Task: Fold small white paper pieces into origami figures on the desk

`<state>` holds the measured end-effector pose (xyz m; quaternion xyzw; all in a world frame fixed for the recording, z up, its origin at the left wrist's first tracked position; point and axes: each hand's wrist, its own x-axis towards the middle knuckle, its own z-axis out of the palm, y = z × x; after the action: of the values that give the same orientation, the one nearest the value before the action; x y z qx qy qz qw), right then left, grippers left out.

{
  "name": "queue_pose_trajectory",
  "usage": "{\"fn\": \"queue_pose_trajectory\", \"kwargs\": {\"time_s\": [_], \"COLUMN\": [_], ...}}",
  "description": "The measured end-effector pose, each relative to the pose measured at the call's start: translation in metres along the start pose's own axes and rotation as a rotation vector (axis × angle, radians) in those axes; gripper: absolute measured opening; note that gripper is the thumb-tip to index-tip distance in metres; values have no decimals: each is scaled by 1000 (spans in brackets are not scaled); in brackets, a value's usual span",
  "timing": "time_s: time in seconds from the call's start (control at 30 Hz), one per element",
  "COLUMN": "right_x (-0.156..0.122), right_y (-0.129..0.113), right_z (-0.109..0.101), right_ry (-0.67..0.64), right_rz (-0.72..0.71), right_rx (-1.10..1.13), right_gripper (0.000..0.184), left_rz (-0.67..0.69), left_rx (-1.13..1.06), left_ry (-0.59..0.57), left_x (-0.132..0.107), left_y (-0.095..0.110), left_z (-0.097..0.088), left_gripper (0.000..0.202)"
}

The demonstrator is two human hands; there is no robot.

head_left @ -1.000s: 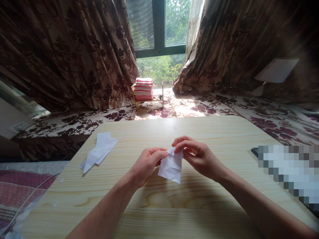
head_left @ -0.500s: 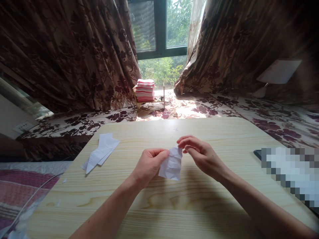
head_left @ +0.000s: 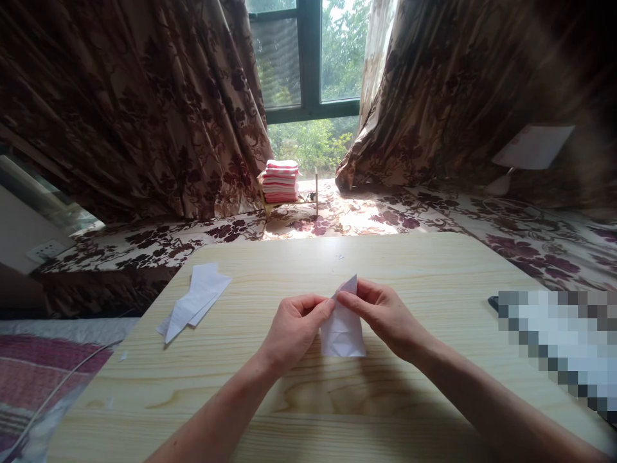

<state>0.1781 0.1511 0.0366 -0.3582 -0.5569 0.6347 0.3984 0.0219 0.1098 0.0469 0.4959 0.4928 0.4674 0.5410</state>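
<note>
A small folded white paper (head_left: 343, 329) stands over the middle of the light wooden table (head_left: 313, 392), its pointed tip up. My left hand (head_left: 295, 326) pinches its upper left edge between thumb and fingers. My right hand (head_left: 382, 315) pinches the upper right edge near the tip. Both hands are closed on the paper, thumbs almost meeting at its top.
Several white paper strips (head_left: 193, 302) lie at the table's far left. A blurred-out object (head_left: 559, 341) with a dark edge sits at the right. Beyond the table are a floral cloth (head_left: 395, 212), a stack of pink striped cloths (head_left: 280, 181) on a small rack, curtains and a window.
The paper has been turned and refolded: it now points upward with a narrow tip. Both hands have shifted slightly lower and closer together on its top.
</note>
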Motion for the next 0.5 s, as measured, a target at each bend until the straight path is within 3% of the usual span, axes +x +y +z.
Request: {"fn": "queue_pose_trajectory", "kwargs": {"time_s": [0.3,0.5], "right_x": [-1,3], "right_y": [0,-1], "right_z": [-5,-12], "right_ry": [60,203], "right_rz": [-107,-150], "right_rx": [-46,-86], "right_gripper": [27,28], "left_rz": [115,84], "left_rx": [69,110], "left_ry": [-38,50], "left_x": [0,-1], "left_y": [2,2], "left_z": [-2,0], "left_gripper": [24,23]}}
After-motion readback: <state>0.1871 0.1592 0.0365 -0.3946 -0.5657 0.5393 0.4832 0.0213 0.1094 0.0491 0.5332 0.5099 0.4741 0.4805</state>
